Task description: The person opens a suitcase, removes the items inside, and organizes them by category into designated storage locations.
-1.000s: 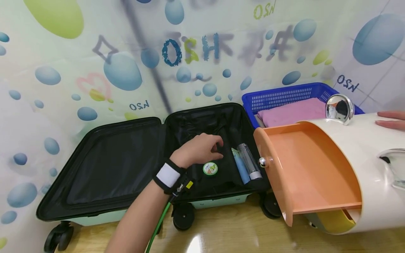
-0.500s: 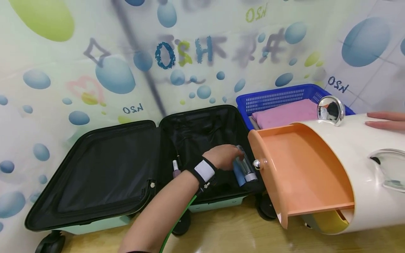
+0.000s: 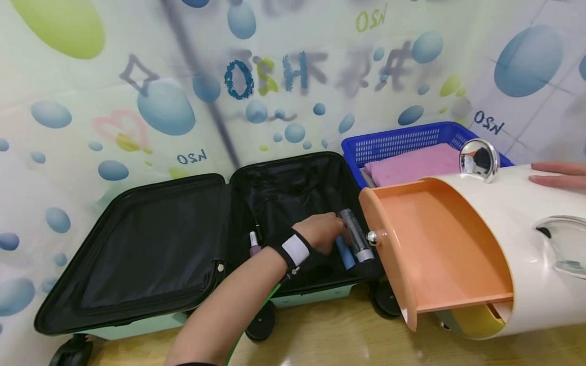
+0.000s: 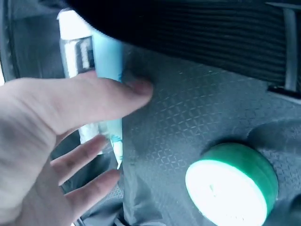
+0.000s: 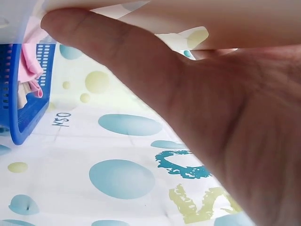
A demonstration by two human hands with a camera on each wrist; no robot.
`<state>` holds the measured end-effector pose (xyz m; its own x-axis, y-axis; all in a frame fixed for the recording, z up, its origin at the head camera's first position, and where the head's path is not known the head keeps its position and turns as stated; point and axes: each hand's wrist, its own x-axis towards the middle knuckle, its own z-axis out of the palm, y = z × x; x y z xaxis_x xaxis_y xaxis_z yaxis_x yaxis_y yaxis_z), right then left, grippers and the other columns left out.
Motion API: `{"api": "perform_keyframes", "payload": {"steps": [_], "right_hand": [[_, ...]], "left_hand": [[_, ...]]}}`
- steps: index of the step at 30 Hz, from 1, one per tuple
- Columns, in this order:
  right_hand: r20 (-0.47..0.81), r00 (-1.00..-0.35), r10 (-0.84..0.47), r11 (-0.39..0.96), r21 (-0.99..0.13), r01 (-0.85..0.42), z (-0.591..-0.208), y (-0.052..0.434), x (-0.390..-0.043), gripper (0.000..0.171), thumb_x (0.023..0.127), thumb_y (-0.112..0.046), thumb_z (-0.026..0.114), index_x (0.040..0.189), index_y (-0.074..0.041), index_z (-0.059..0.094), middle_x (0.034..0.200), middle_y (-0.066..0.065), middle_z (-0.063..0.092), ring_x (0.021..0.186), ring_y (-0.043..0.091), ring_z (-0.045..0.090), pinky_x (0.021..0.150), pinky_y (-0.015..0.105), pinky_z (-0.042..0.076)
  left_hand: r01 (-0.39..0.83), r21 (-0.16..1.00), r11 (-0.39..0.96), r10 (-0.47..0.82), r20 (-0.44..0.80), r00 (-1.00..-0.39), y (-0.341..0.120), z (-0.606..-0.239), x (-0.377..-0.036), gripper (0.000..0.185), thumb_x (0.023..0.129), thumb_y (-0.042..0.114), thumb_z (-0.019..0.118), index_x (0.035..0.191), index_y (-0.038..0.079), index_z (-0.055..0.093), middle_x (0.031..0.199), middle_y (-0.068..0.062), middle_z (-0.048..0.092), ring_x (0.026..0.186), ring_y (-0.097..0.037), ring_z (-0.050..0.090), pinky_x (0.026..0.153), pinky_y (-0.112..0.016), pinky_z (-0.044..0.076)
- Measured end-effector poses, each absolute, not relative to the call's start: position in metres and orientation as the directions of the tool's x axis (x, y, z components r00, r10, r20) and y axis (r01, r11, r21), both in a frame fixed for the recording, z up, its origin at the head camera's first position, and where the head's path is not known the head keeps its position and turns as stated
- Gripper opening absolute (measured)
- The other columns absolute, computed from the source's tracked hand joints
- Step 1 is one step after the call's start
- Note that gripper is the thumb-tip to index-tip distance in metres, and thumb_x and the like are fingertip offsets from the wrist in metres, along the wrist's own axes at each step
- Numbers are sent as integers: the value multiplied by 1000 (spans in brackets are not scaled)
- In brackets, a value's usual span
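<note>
Mirrored "OSN" and "OSH" on printed backdrop (image 3: pixel 197 101)

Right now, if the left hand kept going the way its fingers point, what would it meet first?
The left hand would likely meet the blue tube first, the clear bottle just beyond; depth is unclear.

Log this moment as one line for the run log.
left hand: touching blue tube in suitcase | right hand: flat on white cabinet | orange drawer: open
</note>
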<state>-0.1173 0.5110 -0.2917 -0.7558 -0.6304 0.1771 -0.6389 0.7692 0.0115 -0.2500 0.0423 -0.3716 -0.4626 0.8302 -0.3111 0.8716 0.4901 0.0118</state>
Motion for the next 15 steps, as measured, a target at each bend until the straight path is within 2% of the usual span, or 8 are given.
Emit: {"api": "perform_keyframes", "payload": {"steps": [6,11,15], "right_hand": [[184,-803,-567,811,-45,-583,-300,508,-113,167,24,-27,101,151,-61,-3,162,-28,-7,143,-13,-7,106,7,-11],[174,-810,-561,818,-36,-574,-302,510,-112,168,23,-29,101,150,-62,-5,162,-29,-9,143,-13,-9,105,5,-10],[183,-808,-559,818,-38,-574,-303,508,-110,169,23,-31,101,152,-61,-4,162,-28,-8,144,-13,-7,106,5,-10]], "left_hand": [[897,-67,437,869,-226,-441,43,-379,-245,46,84,5,82,122,31,75,119,10,68,109,-11,59,91,-24,50],[912,-147,384,884,-227,-409,42,-384,-244,45,88,12,81,126,36,73,128,13,63,111,-11,54,88,-23,49],[908,-108,405,873,-251,-419,40,-385,-243,46,90,12,79,129,36,71,129,13,65,112,-12,56,90,-25,50]]}}
